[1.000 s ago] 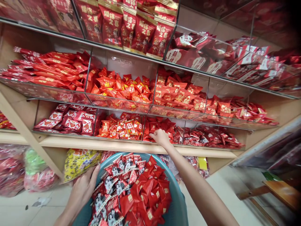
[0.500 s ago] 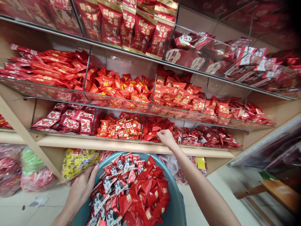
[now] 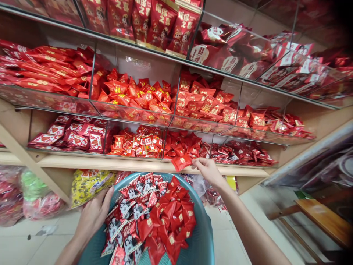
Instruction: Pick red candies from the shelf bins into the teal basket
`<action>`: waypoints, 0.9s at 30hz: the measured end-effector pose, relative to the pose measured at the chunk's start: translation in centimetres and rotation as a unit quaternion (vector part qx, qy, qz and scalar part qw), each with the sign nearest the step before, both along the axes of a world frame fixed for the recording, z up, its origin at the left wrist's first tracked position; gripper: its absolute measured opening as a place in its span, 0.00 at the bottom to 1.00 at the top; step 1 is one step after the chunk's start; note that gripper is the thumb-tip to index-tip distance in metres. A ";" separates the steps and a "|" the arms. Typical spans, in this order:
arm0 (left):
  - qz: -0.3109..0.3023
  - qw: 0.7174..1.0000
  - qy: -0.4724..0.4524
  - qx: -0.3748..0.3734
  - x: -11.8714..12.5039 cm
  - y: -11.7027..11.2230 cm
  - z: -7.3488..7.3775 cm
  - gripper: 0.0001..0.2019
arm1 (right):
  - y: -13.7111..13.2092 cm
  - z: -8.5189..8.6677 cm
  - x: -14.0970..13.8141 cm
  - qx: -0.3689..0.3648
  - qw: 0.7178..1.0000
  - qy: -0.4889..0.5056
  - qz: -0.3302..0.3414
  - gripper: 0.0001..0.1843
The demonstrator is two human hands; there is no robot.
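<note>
My right hand [image 3: 210,172] pinches one corner of a red candy packet [image 3: 181,162] with a small gold mark. The packet is in front of the bottom shelf's edge, above the far rim of a teal plastic basket [image 3: 204,217]. My left hand [image 3: 95,212] is closed on the basket's left rim, its fingers partly hidden. Inside the basket, plain red packets [image 3: 168,221] lie on the right, and red packets with black-and-white pictures [image 3: 129,211] on the left. Similar red packets [image 3: 183,144] fill the shelf compartment behind my right hand.
Clear dividers split the wooden shelves [image 3: 91,162] into compartments of red sweets. Below stand a yellow bag [image 3: 89,186] and other bags [image 3: 41,206] on the tiled floor. A wooden stool [image 3: 325,221] is at the right.
My right hand has drawn back from the bottom compartment, bringing out a red candy packet. My left hand stays on the basket rim. The view has shifted slightly.
</note>
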State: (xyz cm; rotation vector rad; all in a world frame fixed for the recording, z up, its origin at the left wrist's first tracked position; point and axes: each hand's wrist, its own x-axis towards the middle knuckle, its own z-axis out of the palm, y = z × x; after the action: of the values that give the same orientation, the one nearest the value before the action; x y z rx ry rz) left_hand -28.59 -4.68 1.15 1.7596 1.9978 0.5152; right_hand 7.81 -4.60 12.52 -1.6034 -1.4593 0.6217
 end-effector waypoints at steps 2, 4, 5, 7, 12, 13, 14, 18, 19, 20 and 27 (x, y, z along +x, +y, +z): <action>0.002 1.000 0.001 -0.001 0.1 0.0 0.0 0.28 | -1.2 -0.8 0.0 0.002 0.999 -0.003 0.034 0.16; 0.002 1.000 0.002 0.000 0.1 0.0 0.0 0.27 | -2.0 -1.6 -0.2 -0.006 0.999 -0.019 0.049 0.16; 0.001 1.000 0.004 0.000 0.1 0.0 0.0 0.27 | -2.2 -2.1 -0.3 -0.013 0.998 -0.037 0.052 0.16; -0.002 1.000 0.006 0.001 0.1 0.0 0.0 0.27 | -2.2 -2.9 -0.6 -0.033 0.994 -0.084 0.061 0.15; -0.006 1.000 0.003 0.010 -0.1 -0.1 -0.2 0.27 | -1.1 -4.8 -1.7 -0.075 0.980 -0.162 0.093 0.14; -0.006 1.000 0.001 0.009 -0.1 -0.1 -0.2 0.27 | -0.8 -5.3 -1.9 -0.084 0.976 -0.173 0.099 0.14; -0.007 1.000 -0.001 0.007 -0.2 -0.2 -0.2 0.27 | -0.5 -5.7 -2.1 -0.094 0.973 -0.184 0.103 0.14; -0.011 1.000 -0.013 0.007 -0.1 -0.2 0.0 0.27 | 0.9 -6.7 -2.5 -0.137 0.959 -0.228 0.103 0.13; -0.011 1.000 -0.016 0.006 -0.1 -0.2 0.0 0.27 | 1.2 -6.8 -2.6 -0.145 0.955 -0.240 0.098 0.13; -0.010 1.000 -0.019 0.003 -0.1 -0.2 0.0 0.26 | 1.4 -6.8 -2.7 -0.152 0.951 -0.253 0.091 0.13; -0.008 0.999 -0.031 0.005 -0.3 -0.1 -0.5 0.27 | 1.7 -5.7 -4.3 -0.171 0.924 -0.342 0.011 0.11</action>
State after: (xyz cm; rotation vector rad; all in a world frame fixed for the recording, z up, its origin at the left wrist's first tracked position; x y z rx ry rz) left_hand -28.85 -4.75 0.66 1.7420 1.9408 0.5678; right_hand 3.50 -2.89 6.85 -2.2251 -1.9436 0.3446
